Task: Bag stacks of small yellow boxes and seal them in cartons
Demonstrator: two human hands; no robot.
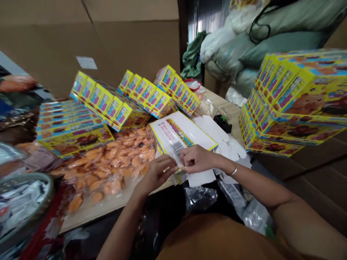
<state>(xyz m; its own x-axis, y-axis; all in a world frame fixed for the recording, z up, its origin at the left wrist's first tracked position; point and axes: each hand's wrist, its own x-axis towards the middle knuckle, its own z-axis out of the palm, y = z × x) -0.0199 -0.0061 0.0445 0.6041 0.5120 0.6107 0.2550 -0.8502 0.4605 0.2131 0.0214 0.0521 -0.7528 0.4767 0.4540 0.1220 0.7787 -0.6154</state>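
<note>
A flat carton box [187,131] with a white face, yellow edges and a barcode lies on the table in front of me. At its near end, my left hand [158,172] is closed, with thumb and fingertips pinching the edge. My right hand [199,159], with a bracelet at the wrist, pinches the same end just beside it. Something clear and shiny, like plastic film, shows under the fingertips; exactly what they grip is partly hidden. White unfolded card pieces [234,148] lie to the right of the box.
Orange plastic-wrapped pieces [116,159] cover the table's left part. Rows of yellow boxes [100,99] stand behind them, with another stack [292,101] at the right. A basket of packets [24,206] sits at the left. A black tape dispenser [222,124] lies beyond the card.
</note>
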